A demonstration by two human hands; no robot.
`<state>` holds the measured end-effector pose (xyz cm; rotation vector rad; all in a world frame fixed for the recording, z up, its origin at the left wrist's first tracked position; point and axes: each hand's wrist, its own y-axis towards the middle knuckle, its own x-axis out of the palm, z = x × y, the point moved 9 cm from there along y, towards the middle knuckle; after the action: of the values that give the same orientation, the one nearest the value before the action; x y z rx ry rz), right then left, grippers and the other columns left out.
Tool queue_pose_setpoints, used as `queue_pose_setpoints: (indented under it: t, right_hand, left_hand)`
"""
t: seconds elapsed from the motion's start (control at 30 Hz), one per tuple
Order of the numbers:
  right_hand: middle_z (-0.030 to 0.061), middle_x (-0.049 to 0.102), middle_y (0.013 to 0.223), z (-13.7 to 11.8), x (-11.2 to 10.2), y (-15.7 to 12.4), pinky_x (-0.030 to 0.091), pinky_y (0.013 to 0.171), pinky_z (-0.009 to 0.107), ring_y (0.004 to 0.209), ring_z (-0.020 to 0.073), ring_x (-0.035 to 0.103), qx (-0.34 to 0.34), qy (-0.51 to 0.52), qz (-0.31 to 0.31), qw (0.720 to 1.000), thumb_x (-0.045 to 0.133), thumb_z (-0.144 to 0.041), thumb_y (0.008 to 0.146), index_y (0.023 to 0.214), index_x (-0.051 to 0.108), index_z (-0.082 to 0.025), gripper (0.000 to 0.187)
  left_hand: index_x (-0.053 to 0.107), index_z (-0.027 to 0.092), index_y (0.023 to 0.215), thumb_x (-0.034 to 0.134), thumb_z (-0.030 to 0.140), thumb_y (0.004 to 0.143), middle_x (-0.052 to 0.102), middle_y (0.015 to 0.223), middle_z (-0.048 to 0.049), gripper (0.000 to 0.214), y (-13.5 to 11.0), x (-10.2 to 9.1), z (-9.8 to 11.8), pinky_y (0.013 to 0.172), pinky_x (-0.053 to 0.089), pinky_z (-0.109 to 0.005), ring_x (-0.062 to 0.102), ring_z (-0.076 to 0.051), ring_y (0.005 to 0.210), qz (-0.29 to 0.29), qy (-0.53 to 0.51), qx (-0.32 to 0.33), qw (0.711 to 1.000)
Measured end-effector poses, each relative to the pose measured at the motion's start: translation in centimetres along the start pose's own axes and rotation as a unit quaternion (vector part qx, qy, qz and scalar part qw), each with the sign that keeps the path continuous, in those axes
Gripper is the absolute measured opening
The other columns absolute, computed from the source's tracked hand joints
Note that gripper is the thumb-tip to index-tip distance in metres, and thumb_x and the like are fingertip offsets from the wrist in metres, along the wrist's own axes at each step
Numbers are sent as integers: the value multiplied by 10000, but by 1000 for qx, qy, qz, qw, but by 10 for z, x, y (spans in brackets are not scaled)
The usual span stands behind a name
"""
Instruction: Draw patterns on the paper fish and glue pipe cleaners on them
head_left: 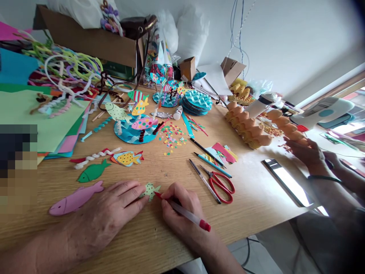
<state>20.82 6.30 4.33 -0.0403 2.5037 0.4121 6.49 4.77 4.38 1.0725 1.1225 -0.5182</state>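
My right hand (182, 213) grips a red pen (189, 217), its tip at the tail of a small pale green paper fish (149, 191) with dark spots. Stretched flat on the table, my left hand (114, 209) presses the front of that fish down with its fingertips, hiding part of it. A pink paper fish (75, 199) lies beside my left hand, and a green paper fish (92, 171) lies beyond it. Farther in are stacked yellow, orange and blue paper fish (127, 158). Right of my right hand lie red-handled scissors (222, 186) and a black-capped pen (203, 180).
At the right, another person's hands (309, 156) hold an egg carton piece (288, 125) near a phone (288, 182). A blue paper disc (134, 133) bears fish on stems. Confetti (172, 135), paper sheets (61, 125), pipe cleaners (71, 68) and a cardboard box (88, 40) stand around.
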Motion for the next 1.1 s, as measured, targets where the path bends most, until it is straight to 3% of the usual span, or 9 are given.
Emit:
queue_pose_setpoints:
  t: [0.3,0.53,0.77,0.97,1.1]
  right_hand:
    - [-71,544,542,0,-1,1,340,461,169,440,81,460,7,1,-5,1000,501,-131,744,708,523,-231,108]
    - [-70,535,536,3,2,1,357,466,178,431,89,453,18,-6,-14,1000,502,-142,734,710,522,-236,99]
    - [-68,543,541,1,1,1,367,472,176,441,89,463,17,-3,-18,1000,499,-134,739,709,518,-235,108]
    - [-68,551,550,2,1,1,375,476,179,442,91,473,14,3,-17,1000,505,-127,729,718,521,-236,111]
    - [-67,549,553,3,1,1,382,492,178,456,93,489,18,-2,-15,1000,504,-122,737,713,517,-235,116]
  left_hand:
    - [677,215,1178,321,-18,908,726,1173,-34,503,1,2,0,974,559,-296,645,-184,1119,-2,6,4,1000]
    - [664,227,1255,348,-13,910,701,1250,-41,525,-3,5,-2,1025,538,-317,608,-190,1198,-16,-31,-10,999]
    - [686,220,1171,314,-26,894,731,1175,-32,525,1,3,0,977,569,-310,650,-189,1123,-17,5,0,1000]
    - [641,249,1282,356,18,939,693,1263,-43,503,-3,5,-4,1039,533,-335,607,-198,1209,-26,-48,-18,998]
    - [666,207,1217,354,-13,926,703,1218,-55,481,-3,3,-1,1017,532,-300,621,-192,1164,-8,-31,-4,999]
